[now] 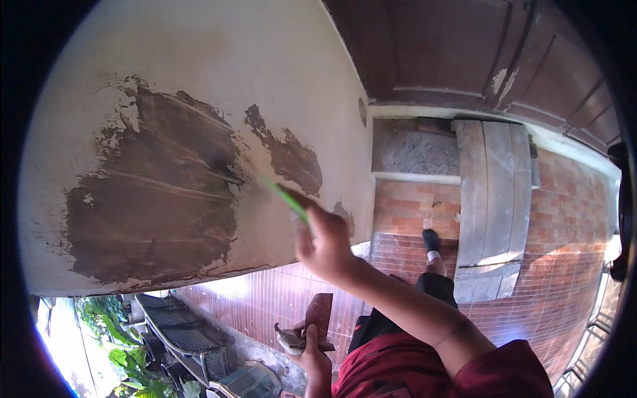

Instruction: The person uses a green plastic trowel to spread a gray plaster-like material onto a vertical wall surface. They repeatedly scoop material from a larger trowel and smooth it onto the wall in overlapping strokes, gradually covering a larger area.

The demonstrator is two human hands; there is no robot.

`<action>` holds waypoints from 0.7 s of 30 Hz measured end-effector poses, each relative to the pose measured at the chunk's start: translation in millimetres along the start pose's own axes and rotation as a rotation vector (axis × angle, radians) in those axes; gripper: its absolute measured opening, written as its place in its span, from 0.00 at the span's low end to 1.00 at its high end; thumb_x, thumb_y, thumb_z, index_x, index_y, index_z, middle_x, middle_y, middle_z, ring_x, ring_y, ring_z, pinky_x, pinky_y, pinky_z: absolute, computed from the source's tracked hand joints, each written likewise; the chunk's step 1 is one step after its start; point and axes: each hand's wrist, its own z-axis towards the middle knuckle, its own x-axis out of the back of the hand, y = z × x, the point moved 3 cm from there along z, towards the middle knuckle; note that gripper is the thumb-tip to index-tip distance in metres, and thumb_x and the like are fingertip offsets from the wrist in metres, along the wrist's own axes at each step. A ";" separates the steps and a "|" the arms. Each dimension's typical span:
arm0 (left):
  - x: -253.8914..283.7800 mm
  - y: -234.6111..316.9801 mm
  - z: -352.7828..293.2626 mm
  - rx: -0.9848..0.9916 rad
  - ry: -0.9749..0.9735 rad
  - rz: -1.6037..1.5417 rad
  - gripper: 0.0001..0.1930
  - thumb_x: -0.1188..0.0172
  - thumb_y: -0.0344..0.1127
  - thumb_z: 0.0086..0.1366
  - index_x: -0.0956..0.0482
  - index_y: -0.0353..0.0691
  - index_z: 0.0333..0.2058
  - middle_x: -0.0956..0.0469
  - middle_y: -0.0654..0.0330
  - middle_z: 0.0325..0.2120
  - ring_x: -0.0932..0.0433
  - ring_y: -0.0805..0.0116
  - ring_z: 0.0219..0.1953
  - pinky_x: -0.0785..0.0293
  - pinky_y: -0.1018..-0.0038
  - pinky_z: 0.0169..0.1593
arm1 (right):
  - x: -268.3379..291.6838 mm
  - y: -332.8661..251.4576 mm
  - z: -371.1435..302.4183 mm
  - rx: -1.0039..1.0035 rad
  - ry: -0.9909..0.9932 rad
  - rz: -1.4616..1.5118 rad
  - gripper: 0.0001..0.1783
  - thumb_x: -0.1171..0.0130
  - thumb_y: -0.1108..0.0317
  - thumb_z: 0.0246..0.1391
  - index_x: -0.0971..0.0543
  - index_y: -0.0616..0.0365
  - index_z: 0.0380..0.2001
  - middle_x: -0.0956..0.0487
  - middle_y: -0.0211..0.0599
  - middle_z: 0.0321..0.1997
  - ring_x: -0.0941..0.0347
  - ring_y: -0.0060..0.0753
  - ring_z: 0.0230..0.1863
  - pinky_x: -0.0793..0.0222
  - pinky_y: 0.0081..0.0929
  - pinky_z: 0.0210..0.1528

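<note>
My right hand (323,242) is closed around a slim green tool (289,200) and holds it up against the wall. The tool's tip lies at the pale strip between two dark grey-brown patches, and its exact kind is blurred. Lower down, my left hand (313,355) grips a flat reddish-brown plate (320,312) with a greyish lump (290,341) beside it. Cream paint covers most of the wall (279,60). Around the large dark patch (156,192) its edges are ragged and flaking; a smaller patch (295,159) sits to the right.
Wooden planks (488,186) lie across a step on the right, over an orange-red tiled floor (405,205). My foot (430,239) stands near them. Brown panelled doors (451,46) rise behind. Wicker chairs (179,325) and green plants (123,331) are at the lower left.
</note>
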 end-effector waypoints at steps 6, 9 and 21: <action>6.0 8.8 -1.5 -0.078 0.021 -0.025 0.12 0.39 0.22 0.58 0.30 0.35 0.39 0.28 0.64 0.29 0.30 0.78 0.28 0.31 0.80 0.32 | -12.9 43.1 75.9 -0.021 0.117 -0.006 0.28 0.51 0.85 0.50 0.30 0.56 0.56 0.21 0.55 0.43 0.20 0.49 0.41 0.24 0.31 0.38; 10.0 7.1 -1.1 -0.053 0.081 -0.060 0.12 0.39 0.22 0.58 0.30 0.35 0.40 0.27 0.63 0.30 0.28 0.77 0.29 0.30 0.80 0.33 | -47.9 40.2 72.5 0.017 0.023 -0.048 0.34 0.50 0.87 0.46 0.31 0.51 0.59 0.26 0.57 0.54 0.22 0.50 0.47 0.22 0.32 0.42; 15.5 -3.2 4.2 -0.007 -0.026 -0.048 0.13 0.37 0.24 0.57 0.29 0.35 0.40 0.26 0.62 0.32 0.27 0.75 0.32 0.29 0.79 0.36 | 5.5 37.2 16.8 -0.244 0.151 -0.167 0.23 0.50 0.82 0.53 0.31 0.64 0.55 0.20 0.57 0.31 0.20 0.49 0.31 0.27 0.33 0.29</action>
